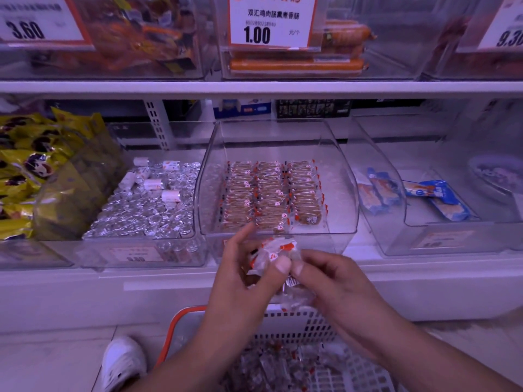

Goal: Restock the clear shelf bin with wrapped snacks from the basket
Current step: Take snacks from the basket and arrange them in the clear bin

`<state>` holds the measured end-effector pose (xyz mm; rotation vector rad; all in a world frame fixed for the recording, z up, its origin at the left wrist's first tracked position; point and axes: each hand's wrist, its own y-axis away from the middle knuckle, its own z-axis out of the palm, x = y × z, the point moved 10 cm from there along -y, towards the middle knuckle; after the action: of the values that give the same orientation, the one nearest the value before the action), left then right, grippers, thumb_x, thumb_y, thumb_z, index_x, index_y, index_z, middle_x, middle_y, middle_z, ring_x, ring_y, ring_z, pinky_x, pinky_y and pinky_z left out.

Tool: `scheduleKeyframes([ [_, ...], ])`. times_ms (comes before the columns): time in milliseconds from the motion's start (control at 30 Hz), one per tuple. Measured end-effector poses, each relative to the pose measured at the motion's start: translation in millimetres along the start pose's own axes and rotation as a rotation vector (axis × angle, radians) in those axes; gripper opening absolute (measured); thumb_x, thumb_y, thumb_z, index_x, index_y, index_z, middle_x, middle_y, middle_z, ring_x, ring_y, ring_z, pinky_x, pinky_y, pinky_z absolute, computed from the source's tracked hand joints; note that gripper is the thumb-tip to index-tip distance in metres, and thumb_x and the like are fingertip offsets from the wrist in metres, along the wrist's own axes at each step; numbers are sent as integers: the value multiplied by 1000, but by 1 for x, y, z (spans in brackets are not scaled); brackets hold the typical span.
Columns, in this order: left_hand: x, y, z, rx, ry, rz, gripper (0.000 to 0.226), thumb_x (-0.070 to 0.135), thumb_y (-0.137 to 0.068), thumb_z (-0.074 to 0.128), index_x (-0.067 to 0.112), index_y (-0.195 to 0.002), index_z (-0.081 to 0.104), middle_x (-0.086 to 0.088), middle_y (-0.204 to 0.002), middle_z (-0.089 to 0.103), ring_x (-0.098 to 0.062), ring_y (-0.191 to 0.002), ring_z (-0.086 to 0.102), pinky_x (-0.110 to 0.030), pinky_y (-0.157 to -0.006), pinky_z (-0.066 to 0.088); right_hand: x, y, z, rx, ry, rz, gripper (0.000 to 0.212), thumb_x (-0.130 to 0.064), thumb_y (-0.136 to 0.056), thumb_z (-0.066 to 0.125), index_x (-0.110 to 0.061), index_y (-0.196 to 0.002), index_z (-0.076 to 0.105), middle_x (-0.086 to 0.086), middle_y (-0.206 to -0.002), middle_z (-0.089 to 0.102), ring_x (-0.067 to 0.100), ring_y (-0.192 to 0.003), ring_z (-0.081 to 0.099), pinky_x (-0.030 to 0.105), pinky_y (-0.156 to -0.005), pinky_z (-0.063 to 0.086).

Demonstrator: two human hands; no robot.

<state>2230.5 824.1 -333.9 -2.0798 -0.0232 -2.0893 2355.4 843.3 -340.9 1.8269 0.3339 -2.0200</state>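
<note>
We see both hands raised in front of the lower shelf (254, 274), just below the front wall of the clear shelf bin (278, 232). The left hand (243, 281) grips a small bunch of wrapped snacks (278, 250) — its thumb lies across the wrappers while its forefinger sticks up toward the bin's front edge. The right hand (331, 278) pinches the same bunch from the other side, thumb pressed on the clear plastic beside the left thumb. The wrappers are transparent with red and white marks, and brown pieces show through them.

Inside the bin, more snacks of the same kind (271, 190) stand in three tidy rows that run from the back wall toward the front, filling the middle of the floor; the strips along both side walls are bare.

Under the hands, on the floor, sits the basket (305, 323) — white mesh with an orange rim — and loose wrapped snacks lie heaped in it (271, 363). A white shoe (123, 360) shows at the basket's left.

Left of the bin, a neighbouring bin holds silver-foiled sweets (147, 205), and further left lie yellow packets (31, 171). To the right, another clear bin holds a few blue packets (435, 196). On the shelf above, a price tag (271, 21) reading 1.00 hangs before orange sausages (297, 65).
</note>
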Motion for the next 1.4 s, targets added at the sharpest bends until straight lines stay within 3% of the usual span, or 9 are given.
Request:
scheduleKeyframes([
  [67,13,-7,-7,-103,-139,75,83,48,-68,79,38,-141,41,14,-126,62,-8,-116,61,-24,-89,50,-25,1,-19,129,310,-184,45,-39,-68,79,-37,-112,69,-9,-97,75,16,-88,72,22,-67,54],
  [233,52,-7,4,-474,-502,217,102,39,-68,88,51,-149,26,23,-149,41,-4,-135,45,-28,-105,44,-55,7,-25,4,678,-373,81,-47,-62,85,-51,-128,39,-12,-102,65,13,-95,67,25,-82,52],
  [400,80,-11,50,-604,-710,342,52,25,-75,82,39,-120,60,18,-124,53,-2,-120,54,-19,-101,41,-65,4,-28,-35,660,-405,86,-44,-65,86,-49,-133,34,-16,-104,67,9,-100,67,27,-88,50],
  [633,82,-29,66,-577,-677,280,50,7,-67,83,32,-106,62,9,-112,60,-6,-107,61,-23,-93,47,-61,-4,-49,34,613,-346,98,-64,-60,83,-55,-142,29,-18,-118,63,3,-114,60,39,-101,48],
  [833,69,-82,70,-486,-403,131,47,3,-59,86,12,-95,56,-11,-80,67,-13,-66,59,-27,-60,50,-61,-10,-73,181,387,-348,81,-66,-70,73,-47,-140,36,-16,-140,47,3,-126,53,33,-104,48],
  [1033,37,-139,71,-438,-482,36,46,1,-61,87,16,-95,62,-4,-85,66,-15,-75,61,-21,-63,51,-83,1,-135,569,287,-450,40,-36,-87,64,-27,-126,55,-10,-123,61,-1,-111,60,10,-81,49],
  [1167,-2,-147,101,-593,-544,-63,72,-12,-67,82,23,-123,54,6,-100,63,8,-77,64,-7,-65,48,-78,1,-150,623,261,-437,26,-15,-93,63,-27,-117,60,-4,-116,64,0,-103,62,10,-77,48],
  [1300,-32,-142,130,-736,-856,143,76,7,-75,82,11,-143,46,0,-116,63,-1,-100,63,-4,-83,44,-76,-1,-149,622,297,-445,28,-15,-93,62,-28,-117,60,-5,-117,63,2,-108,61,9,-80,48],
  [1400,-35,-144,133,-771,-1210,405,76,37,-73,80,25,-142,48,-1,-135,50,-20,-117,50,-21,-97,40,-77,-1,-146,632,343,-458,31,-21,-86,58,-32,-115,59,-8,-118,61,0,-110,58,6,-78,46],
])
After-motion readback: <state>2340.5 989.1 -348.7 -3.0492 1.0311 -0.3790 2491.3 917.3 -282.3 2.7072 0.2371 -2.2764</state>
